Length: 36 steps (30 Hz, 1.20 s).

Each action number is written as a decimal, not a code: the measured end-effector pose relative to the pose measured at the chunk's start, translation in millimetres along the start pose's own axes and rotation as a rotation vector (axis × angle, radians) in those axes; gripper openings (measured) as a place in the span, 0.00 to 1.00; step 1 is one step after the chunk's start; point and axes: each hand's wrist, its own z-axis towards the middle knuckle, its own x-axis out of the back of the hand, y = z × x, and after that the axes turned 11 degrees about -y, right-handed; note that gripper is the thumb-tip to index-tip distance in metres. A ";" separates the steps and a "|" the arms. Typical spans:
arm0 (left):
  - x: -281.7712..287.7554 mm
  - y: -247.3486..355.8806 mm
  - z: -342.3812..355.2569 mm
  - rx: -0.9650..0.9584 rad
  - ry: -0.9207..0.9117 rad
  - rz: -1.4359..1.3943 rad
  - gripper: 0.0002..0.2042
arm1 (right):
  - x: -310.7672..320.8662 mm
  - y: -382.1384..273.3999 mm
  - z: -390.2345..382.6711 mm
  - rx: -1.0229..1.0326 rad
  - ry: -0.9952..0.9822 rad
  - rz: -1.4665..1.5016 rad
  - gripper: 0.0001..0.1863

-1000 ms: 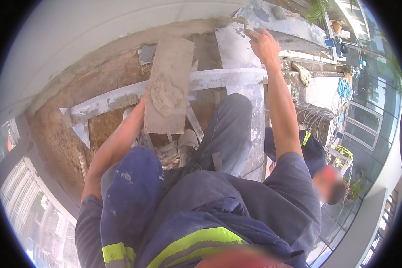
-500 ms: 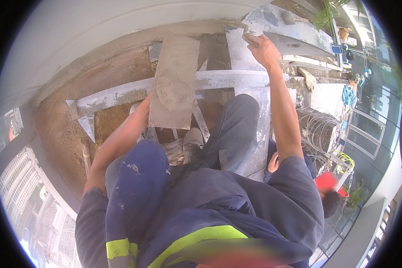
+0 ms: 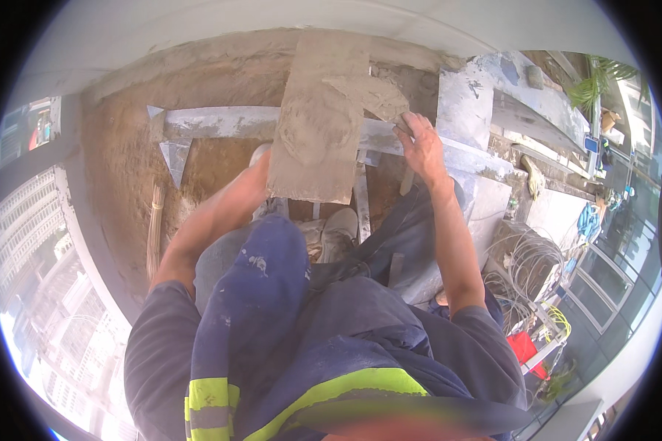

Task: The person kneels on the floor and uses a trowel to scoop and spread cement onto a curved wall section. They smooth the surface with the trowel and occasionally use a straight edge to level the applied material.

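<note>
A long flat board [image 3: 320,140], smeared with grey-brown mortar, lies over my left hand [image 3: 260,176]. The fingers of that hand are hidden beneath the board's left edge, and the board appears to rest on it. My right hand [image 3: 423,151] is closed around the handle of a pointed trowel, mostly covered by the fingers. The mortar-coated trowel blade [image 3: 371,95] reaches over the right side of the board, its tip pointing left. Whether the blade touches the mortar I cannot tell.
Beyond the board runs a pale wall [image 3: 272,18] above brown soil. A plaster-stained beam [image 3: 221,121] crosses under the board. To the left stands a bundle of thin sticks [image 3: 156,228]; at right lie coiled wires [image 3: 529,257] and a pale slab [image 3: 467,103].
My right hand has come leftward and nearer from the pale slab, bringing the trowel blade over the board. The board has shifted right and slightly farther away in the picture.
</note>
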 end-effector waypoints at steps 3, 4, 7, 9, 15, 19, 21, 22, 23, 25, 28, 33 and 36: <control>-9.5 3.1 -8.4 -0.044 -0.035 -0.027 0.19 | 12.5 40.3 9.9 0.057 0.054 -0.070 0.18; -13.6 4.3 -9.4 -0.059 -0.048 -0.030 0.19 | 23.7 47.8 14.2 0.057 0.033 -0.086 0.18; -20.3 9.5 -18.0 -0.148 -0.053 -0.026 0.18 | 69.4 31.4 21.7 -0.040 -0.035 -0.222 0.19; -16.5 15.3 -26.6 -0.220 -0.076 -0.028 0.18 | 81.0 5.9 18.7 -0.219 -0.117 -0.153 0.21; 9.4 34.9 -83.4 -0.563 -0.102 0.006 0.19 | 45.2 -72.7 15.5 -0.051 -0.175 0.058 0.26; 17.2 63.7 -126.1 -0.821 -0.026 0.082 0.20 | 22.5 -142.1 30.8 0.049 -0.272 0.233 0.28; 18.7 87.1 -155.5 -0.911 0.129 0.088 0.19 | 15.4 -180.2 46.8 0.124 -0.318 0.256 0.28; 19.4 100.3 -168.9 -0.947 0.206 0.085 0.19 | 11.9 -197.3 53.9 0.153 -0.339 0.266 0.28; 20.2 109.5 -180.8 -0.992 0.251 0.129 0.19 | 8.4 -211.3 61.5 0.199 -0.352 0.268 0.27; 21.6 131.3 -206.3 -1.066 0.348 0.219 0.20 | -1.2 -235.0 82.2 0.281 -0.370 0.278 0.27; 54.7 177.8 -250.9 -1.168 0.316 0.346 0.20 | -16.9 -267.7 109.0 0.441 -0.378 0.260 0.23; 60.3 244.1 -281.2 -1.192 0.465 0.497 0.19 | -34.0 -309.6 154.7 0.477 -0.529 0.307 0.24; 57.2 266.9 -292.7 -1.161 0.577 0.558 0.19 | -55.6 -321.1 182.9 0.535 -0.526 0.291 0.23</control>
